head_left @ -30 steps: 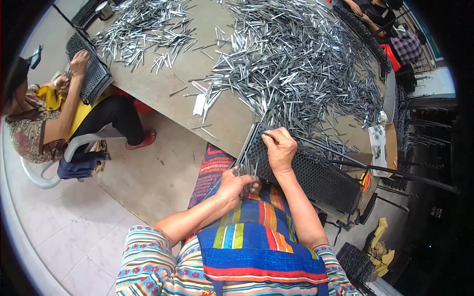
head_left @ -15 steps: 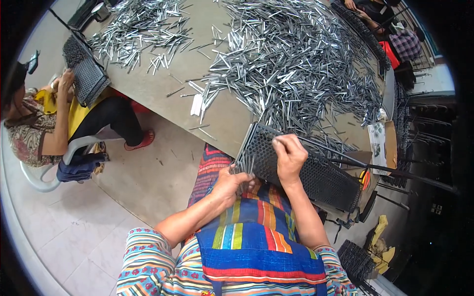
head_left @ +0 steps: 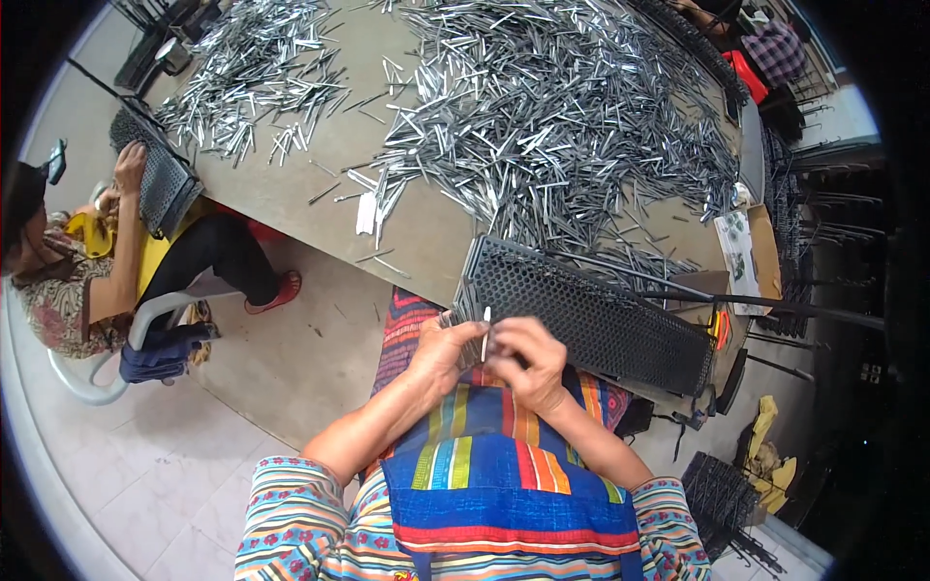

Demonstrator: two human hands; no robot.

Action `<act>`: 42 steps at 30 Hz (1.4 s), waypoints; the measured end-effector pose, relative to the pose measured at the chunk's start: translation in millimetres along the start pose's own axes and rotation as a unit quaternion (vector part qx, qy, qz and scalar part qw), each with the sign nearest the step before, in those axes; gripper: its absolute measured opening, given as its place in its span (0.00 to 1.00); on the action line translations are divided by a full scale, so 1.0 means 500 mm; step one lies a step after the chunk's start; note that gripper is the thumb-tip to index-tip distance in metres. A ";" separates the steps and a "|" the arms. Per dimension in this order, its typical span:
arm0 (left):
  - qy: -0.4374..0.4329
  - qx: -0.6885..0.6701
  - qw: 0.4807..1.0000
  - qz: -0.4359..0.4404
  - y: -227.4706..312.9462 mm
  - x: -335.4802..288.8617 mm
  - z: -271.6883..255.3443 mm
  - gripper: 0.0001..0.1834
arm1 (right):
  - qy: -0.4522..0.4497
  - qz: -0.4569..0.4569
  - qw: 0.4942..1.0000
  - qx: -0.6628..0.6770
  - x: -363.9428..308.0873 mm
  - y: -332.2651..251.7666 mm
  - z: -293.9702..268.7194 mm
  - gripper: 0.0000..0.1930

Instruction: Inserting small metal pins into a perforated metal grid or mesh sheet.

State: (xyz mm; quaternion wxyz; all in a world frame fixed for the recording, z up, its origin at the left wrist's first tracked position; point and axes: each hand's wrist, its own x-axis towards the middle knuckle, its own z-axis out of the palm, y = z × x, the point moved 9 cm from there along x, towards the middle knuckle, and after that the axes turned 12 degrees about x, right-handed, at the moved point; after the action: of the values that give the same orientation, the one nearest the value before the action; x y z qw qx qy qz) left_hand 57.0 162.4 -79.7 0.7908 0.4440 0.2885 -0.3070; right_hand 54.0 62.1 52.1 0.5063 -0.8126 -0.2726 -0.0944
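Note:
My left hand [head_left: 441, 353] and my right hand [head_left: 528, 358] meet over my lap at the near edge of a black perforated tray [head_left: 601, 315] that leans on the table edge. Between the fingers of both hands stands a thin silver metal piece [head_left: 484, 334], upright. The left hand also seems to hold a small bunch of such pieces against the tray's corner. A large heap of silver metal pieces [head_left: 552, 107] covers the grey table [head_left: 426, 232] just beyond the tray.
A second heap of metal pieces [head_left: 247, 82] lies at the table's far left. A seated person [head_left: 87, 261] on a white chair holds another black tray [head_left: 155, 179]. More black trays [head_left: 722, 489] and wire racks stand at the right.
My right hand came back from the top of the tray to my left hand at the tray's near edge, with a metal piece now upright between them.

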 end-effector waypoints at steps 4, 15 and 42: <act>-0.063 0.056 0.996 0.009 0.004 -0.020 0.033 0.09 | 0.161 0.443 0.792 0.388 -0.060 0.163 0.010 0.06; -0.055 0.077 0.995 0.019 0.009 -0.028 0.035 0.07 | 0.185 0.441 0.763 0.435 -0.085 0.175 0.034 0.03; 0.011 0.155 0.987 0.030 0.014 -0.024 -0.004 0.04 | 0.284 0.335 0.846 0.301 -0.035 0.206 -0.059 0.04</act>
State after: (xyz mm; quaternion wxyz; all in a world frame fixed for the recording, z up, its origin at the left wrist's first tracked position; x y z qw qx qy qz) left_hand 54.1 169.8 -68.3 0.7182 0.5729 0.2329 -0.3188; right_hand 98.4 -4.5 -21.0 0.7822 -0.5999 0.1572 -0.0593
